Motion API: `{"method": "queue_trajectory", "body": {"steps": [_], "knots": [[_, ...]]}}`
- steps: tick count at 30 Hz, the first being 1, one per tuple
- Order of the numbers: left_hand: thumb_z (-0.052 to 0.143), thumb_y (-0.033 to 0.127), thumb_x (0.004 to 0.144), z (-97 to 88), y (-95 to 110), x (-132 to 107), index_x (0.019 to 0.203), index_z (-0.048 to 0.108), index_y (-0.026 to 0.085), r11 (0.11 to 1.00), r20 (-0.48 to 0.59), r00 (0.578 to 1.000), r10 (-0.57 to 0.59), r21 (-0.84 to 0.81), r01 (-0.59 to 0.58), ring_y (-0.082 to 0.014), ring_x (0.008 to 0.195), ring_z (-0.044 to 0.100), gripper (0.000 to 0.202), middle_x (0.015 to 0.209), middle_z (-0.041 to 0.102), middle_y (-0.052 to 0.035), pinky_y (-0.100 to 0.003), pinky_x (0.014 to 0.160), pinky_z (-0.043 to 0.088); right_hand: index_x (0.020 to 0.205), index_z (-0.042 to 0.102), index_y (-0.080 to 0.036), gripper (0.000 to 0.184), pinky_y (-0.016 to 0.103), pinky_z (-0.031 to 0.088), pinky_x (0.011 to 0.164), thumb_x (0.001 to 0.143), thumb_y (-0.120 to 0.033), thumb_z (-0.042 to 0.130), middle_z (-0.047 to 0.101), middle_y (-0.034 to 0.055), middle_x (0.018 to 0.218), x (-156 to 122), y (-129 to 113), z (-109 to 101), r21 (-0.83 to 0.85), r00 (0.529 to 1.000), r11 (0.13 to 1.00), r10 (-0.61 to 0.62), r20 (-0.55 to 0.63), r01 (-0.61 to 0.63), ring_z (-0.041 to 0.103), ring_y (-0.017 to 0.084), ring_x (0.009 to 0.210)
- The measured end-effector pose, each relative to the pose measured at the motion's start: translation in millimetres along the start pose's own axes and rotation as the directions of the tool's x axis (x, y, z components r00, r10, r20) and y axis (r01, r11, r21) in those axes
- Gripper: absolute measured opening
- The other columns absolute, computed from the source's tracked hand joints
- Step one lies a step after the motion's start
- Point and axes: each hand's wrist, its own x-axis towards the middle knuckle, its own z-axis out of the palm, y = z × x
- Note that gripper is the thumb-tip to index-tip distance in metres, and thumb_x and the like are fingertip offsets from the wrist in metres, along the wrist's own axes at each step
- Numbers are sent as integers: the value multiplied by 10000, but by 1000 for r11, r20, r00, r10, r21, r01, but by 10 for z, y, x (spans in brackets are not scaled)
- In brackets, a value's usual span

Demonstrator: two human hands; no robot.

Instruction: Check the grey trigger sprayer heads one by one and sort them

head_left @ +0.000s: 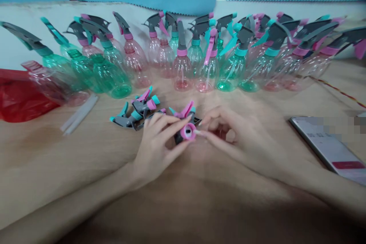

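Observation:
My left hand (156,145) grips a spray trigger head between thumb and fingers. The trigger head's pink collar (188,132) faces me, its round opening showing a dark hole inside. My right hand (228,133) is at the collar's right side, thumb tip at the rim and the other fingers curled, with a gap between thumb and index finger. Blur hides whether the thumb presses on the collar. Just behind my hands lie several loose grey trigger heads (140,105) with pink or turquoise parts; one with a pink lever (185,109) is partly covered by my fingers.
Rows of pink and green spray bottles (183,70) stand along the back, most with trigger heads fitted. Open-necked bottles (110,76) stand at left, near white tubes (80,114) and a red plastic bag (25,95). A phone (328,145) and a twisted cord (340,89) lie at right.

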Motion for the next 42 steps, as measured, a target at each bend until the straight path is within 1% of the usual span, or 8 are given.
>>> {"method": "queue_trajectory", "body": {"steps": [4, 9, 17, 25, 31, 34, 38, 42], "knots": [[586, 343, 860, -88, -193, 263, 1214, 557, 264, 980, 45, 999, -9, 198, 0, -240, 966, 533, 364, 1014, 674, -34, -400, 858, 331, 984, 550, -183, 212, 296, 490, 634, 862, -357, 542, 651, 43, 886, 68, 176, 30, -208, 998, 977, 29, -51, -39, 627, 181, 767], [555, 232, 877, -201, -359, 388, 1312, 454, 267, 969, 209, 978, -11, 244, -42, -247, 1125, 491, 448, 1216, 610, -26, -407, 940, 305, 1177, 528, -140, 477, 429, 448, 926, 863, -497, 490, 559, 154, 1180, 88, 315, 271, -351, 995, 933, -49, 83, 75, 508, 277, 1135], [372, 267, 937, -555, -708, -61, 1074, 617, 201, 972, 148, 981, -123, 218, 89, -224, 1040, 568, 288, 1069, 635, -80, -405, 899, 452, 1278, 498, -201, 414, 477, 447, 960, 915, -390, 443, 466, 148, 1355, 85, 346, 484, -375, 985, 917, -83, 152, 135, 480, 280, 1221], [329, 354, 956, -702, -979, -382, 1235, 533, 146, 920, 196, 950, -245, 357, 163, -275, 1167, 499, 404, 1278, 541, -132, -472, 994, 395, 1286, 499, -201, 455, 481, 468, 940, 897, -434, 459, 440, 150, 1396, 255, 477, 520, -384, 980, 908, -116, 160, 170, 475, 298, 1233], [395, 393, 939, -579, -870, -616, 1253, 485, 147, 945, 201, 956, -214, 290, 151, -249, 1176, 483, 409, 1267, 540, -128, -425, 986, 403, 1343, 416, -92, 709, 494, 401, 1003, 829, -576, 481, 430, 209, 1389, 290, 501, 598, -438, 988, 887, -111, 107, 147, 385, 324, 1296], [409, 421, 928, -600, -698, -637, 1131, 557, 159, 931, 173, 958, -228, 327, 162, -255, 1031, 555, 362, 1098, 629, -107, -418, 895, 434, 1359, 390, -67, 745, 519, 321, 1053, 832, -589, 463, 396, 229, 1407, 266, 440, 655, -465, 991, 876, -109, 76, 132, 309, 338, 1336], [525, 516, 838, -632, -545, -599, 1026, 617, 172, 845, 171, 953, -252, 518, 131, -311, 927, 559, 403, 985, 645, -119, -453, 791, 404, 1340, 414, -92, 673, 529, 305, 1052, 858, -561, 443, 390, 208, 1418, 200, 268, 663, -493, 988, 856, -146, 56, 155, 338, 329, 1320], [591, 487, 805, -644, -462, -557, 903, 662, 199, 857, 243, 938, -245, 507, 92, -303, 910, 538, 313, 970, 623, -95, -411, 741, 386, 1256, 478, -103, 544, 494, 340, 1039, 863, -479, 507, 497, 185, 1332, 103, 113, 563, -393, 972, 892, -232, 29, 225, 440, 289, 1251]]}}
